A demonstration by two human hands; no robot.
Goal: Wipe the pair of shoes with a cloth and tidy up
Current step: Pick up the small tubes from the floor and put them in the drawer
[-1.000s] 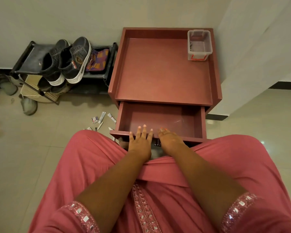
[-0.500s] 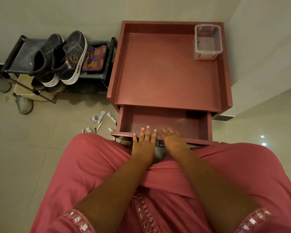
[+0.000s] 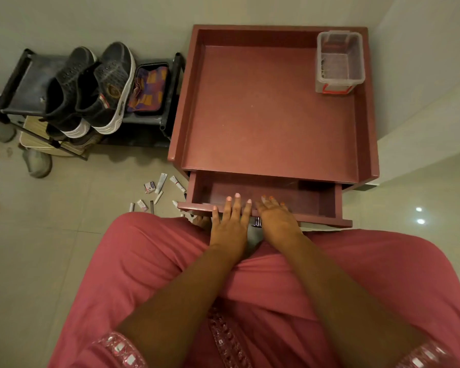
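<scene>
Over at 9 o'clock a black shoe rack [image 3: 24, 83] is sitting against the wall, and the pair of shoes [image 3: 91, 88] is standing on it, dark with white soles, propped toes up, touching each other. Right beside them at about 10 o'clock a purple and orange cloth [image 3: 149, 88] is lying in a black tray on the same rack. On the floor [image 3: 37, 248] around 8 o'clock some small tubes and packets [image 3: 157, 187] are lying scattered. Dead center, the maroon desk [image 3: 271, 110] is carrying 1 clear plastic box [image 3: 339, 62] in its 1 o'clock corner, and its drawer [image 3: 316, 197] is hanging open. The left hand [image 3: 230, 227] is resting on the drawer's front edge, grip wide, fingers straight and holding nothing. The right hand [image 3: 276, 221] is sitting just beside it on that edge, fingers bending down over the rim into the drawer, nothing in its grip that I can see.
</scene>
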